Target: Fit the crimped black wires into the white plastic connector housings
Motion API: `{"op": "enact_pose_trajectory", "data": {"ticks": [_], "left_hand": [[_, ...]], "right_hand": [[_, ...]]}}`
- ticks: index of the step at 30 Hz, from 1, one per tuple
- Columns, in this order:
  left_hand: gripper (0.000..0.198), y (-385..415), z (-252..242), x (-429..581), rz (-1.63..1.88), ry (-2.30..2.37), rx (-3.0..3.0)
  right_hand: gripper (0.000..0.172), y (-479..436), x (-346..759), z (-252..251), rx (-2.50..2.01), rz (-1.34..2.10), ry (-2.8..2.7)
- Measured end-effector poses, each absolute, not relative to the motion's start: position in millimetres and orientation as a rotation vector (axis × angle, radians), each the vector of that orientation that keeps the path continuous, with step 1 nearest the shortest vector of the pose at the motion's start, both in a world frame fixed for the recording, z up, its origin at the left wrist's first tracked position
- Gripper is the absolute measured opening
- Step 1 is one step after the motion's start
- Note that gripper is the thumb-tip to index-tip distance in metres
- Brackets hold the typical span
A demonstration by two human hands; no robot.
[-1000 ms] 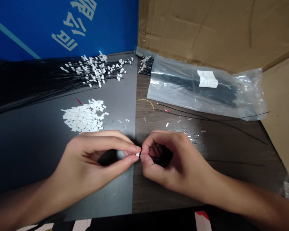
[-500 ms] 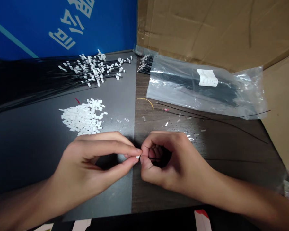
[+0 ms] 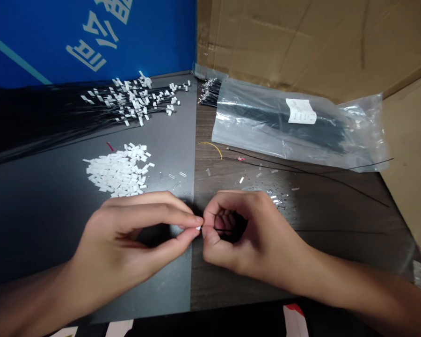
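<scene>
Left hand (image 3: 133, 231) pinches white connector (image 3: 198, 228) beside right hand (image 3: 245, 245), near table edge (image 3: 143, 319).

The single head-worn camera looks forward and down across the tabletop (image 3: 38, 224) from the person's own position. It sits close above the left hand (image 3: 126, 238) and the right hand (image 3: 252, 248), low in the frame, and faces the far corner, where a blue panel (image 3: 91, 42) meets a cardboard sheet (image 3: 284, 42).
</scene>
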State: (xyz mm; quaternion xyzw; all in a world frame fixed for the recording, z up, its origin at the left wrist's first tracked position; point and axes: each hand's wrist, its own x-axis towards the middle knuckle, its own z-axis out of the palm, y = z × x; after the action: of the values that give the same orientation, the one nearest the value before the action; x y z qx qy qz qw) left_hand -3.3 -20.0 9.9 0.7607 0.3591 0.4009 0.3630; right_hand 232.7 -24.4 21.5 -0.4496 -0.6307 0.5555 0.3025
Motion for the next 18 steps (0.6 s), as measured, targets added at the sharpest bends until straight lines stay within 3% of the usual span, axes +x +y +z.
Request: {"op": "enact_pose_trajectory", "data": {"ticks": [18], "left_hand": [[0.032, -20.3, 8.9, 3.0, 0.977, 0.972, 1.707]], "right_hand": [[0.010, -22.9, 231.5, 25.2, -1.191, 1.629, -1.566]]}}
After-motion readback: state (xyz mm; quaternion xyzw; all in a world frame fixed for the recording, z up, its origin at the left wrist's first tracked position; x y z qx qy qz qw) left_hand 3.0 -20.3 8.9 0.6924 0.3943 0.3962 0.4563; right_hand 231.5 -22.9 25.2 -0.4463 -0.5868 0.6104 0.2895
